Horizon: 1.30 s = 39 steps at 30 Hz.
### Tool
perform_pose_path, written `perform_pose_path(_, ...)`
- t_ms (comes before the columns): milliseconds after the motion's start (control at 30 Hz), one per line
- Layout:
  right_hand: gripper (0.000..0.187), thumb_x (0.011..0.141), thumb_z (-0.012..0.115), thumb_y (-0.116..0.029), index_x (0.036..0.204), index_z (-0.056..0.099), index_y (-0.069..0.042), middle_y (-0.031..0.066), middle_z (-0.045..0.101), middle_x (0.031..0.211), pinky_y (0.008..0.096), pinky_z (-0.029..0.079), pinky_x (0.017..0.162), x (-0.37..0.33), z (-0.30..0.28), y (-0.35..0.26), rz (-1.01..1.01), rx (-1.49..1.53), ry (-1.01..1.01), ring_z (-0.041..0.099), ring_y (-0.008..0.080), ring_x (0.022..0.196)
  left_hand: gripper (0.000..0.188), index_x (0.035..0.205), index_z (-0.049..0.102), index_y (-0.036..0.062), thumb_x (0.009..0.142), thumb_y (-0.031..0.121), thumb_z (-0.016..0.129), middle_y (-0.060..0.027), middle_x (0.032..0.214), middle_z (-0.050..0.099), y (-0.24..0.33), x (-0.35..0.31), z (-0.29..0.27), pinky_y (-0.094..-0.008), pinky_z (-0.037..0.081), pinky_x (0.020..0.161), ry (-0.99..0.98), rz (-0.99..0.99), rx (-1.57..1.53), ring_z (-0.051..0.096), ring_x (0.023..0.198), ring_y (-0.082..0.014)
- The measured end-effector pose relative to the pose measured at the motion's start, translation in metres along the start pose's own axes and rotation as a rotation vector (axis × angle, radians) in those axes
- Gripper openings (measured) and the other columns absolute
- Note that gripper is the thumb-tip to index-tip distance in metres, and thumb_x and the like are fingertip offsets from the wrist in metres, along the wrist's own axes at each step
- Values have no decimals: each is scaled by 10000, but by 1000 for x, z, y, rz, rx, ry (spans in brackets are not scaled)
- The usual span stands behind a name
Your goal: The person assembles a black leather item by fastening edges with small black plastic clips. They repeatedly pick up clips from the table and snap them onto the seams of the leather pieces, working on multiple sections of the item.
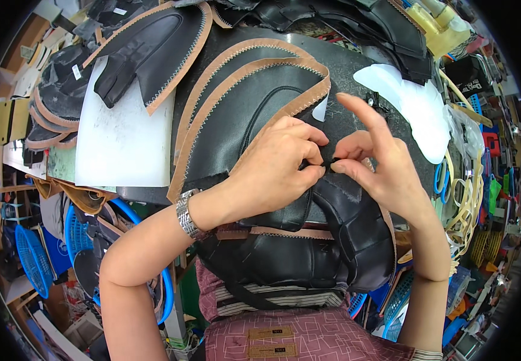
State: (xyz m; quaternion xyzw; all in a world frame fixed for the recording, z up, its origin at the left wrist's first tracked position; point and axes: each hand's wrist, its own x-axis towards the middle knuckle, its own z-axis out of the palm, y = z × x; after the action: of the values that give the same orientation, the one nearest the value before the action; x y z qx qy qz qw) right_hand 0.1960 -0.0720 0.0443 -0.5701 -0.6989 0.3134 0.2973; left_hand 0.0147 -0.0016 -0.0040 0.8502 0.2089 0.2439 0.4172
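A black leather shoe upper [248,114] with tan zigzag-stitched edging lies on the dark worktop, and a second edged layer shows behind it. Over its right part my left hand [281,159] is closed, thumb and fingers pinched together. My right hand [380,162] faces it, thumb and a fingertip pinching, the index finger raised. Between the two pinches is a small black piece [329,162], too small to make out. Padded black leather [353,222] hangs below the hands over the front edge. More black leather with tan edging [272,256] rests against my lap.
A white board [125,141] lies left, with another edged upper [158,54] partly on it. Black leather pieces [344,24] are heaped at the back. White shaped sheets [407,102] lie right, near blue-handled scissors [441,177]. Blue baskets [32,259] stand lower left.
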Motion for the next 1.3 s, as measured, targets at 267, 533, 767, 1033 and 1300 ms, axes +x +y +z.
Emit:
perform_pose_path(267,771,732,686,24,1384,296,-112,100,623,734,307,508,603,-4,10,5,74,40,-28,639,213,644,108,739,630,13,734,112,674,-95,1039,605,-4,0,3,-377,395,894,22,39,-19,508,1022,-273)
perform_pose_path(533,678,652,768,-118,1263,474,-92,62,640,782,285,463,533,-19,24,-13,-163,-553,155,588,195,598,157,816,678,39,763,186,667,-76,963,609,5,4,6,-371,397,884,40,-53,-33,511,1011,-267)
perform_pose_path(767,196,744,633,-197,824,617,-18,133,631,929,287,456,582,-43,59,-31,-829,-689,166,571,187,720,97,782,697,77,741,164,684,-34,943,603,0,-6,10,-355,384,901,83,-18,34,503,996,-234)
perform_pose_path(1033,355,717,675,-151,995,524,11,123,520,884,353,516,702,-43,123,-27,-288,-382,-635,568,278,902,95,800,700,87,747,166,702,-32,923,617,-3,1,5,-336,385,890,14,-74,-150,505,980,-211)
perform_pose_path(1300,405,693,756,-154,1021,550,-37,72,592,861,300,477,695,-24,13,-22,-30,127,-261,595,191,807,104,820,700,54,767,142,704,-77,1012,677,-14,9,-29,-388,292,1033,-261,-114,-547,460,1134,-215)
